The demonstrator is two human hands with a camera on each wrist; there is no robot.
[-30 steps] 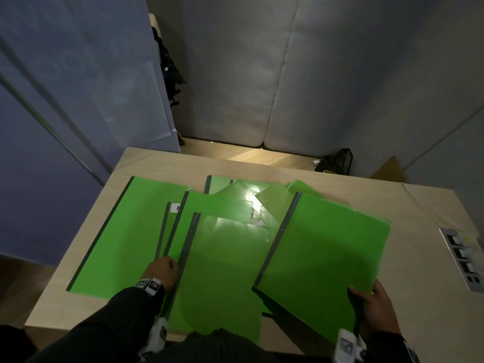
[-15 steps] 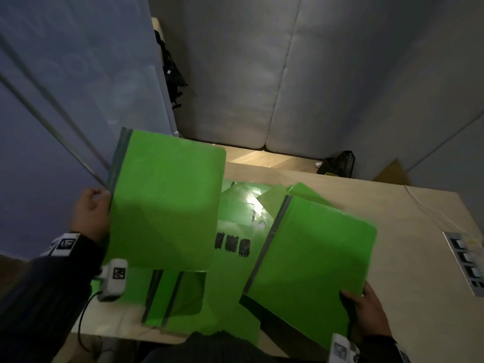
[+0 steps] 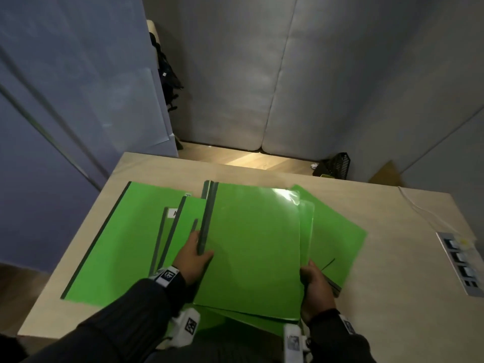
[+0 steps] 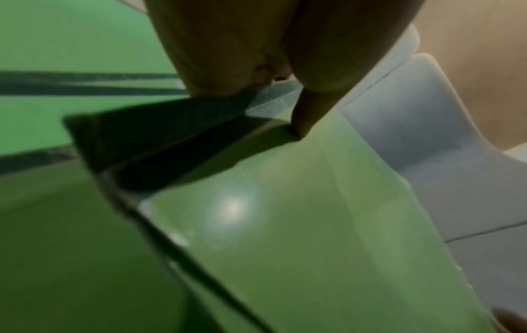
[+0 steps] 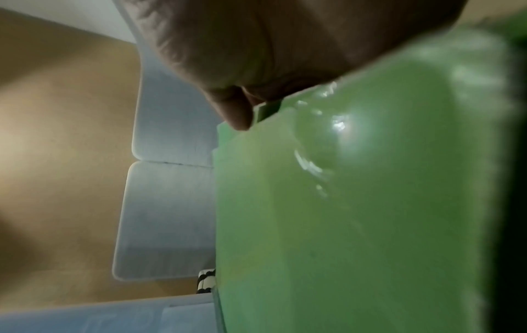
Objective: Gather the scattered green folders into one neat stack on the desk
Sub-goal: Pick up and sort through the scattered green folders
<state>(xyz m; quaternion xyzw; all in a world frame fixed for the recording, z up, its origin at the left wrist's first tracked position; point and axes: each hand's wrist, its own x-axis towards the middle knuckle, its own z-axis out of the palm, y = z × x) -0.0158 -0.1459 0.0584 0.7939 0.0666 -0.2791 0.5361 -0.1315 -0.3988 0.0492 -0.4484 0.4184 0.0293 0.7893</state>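
Observation:
Several green folders with dark spines lie spread over the desk (image 3: 392, 258). My left hand (image 3: 195, 254) grips the dark spine of the top folder (image 3: 254, 252), which rests on a small pile in the middle. My right hand (image 3: 314, 281) grips that pile's right edge. In the left wrist view my thumb (image 4: 310, 112) presses on the folder's cover (image 4: 285, 225) beside the spine. The right wrist view shows my thumb (image 5: 234, 112) on the glossy folder (image 5: 342, 225). A large folder (image 3: 117, 244) lies flat at the left, with overlapped ones (image 3: 180, 224) beside it. Another folder (image 3: 337, 237) juts out to the right beneath the pile.
A socket panel (image 3: 461, 265) is set into the desk near its right edge, and a white cable (image 3: 419, 208) runs to the far right corner. A black basket (image 3: 337, 165) sits on the floor beyond the desk. Padded grey walls surround the desk.
My left hand lifted a folder up at the left, swung it right and laid it on the folder in my right hand. Both hands now hold that pile near the desk's middle.

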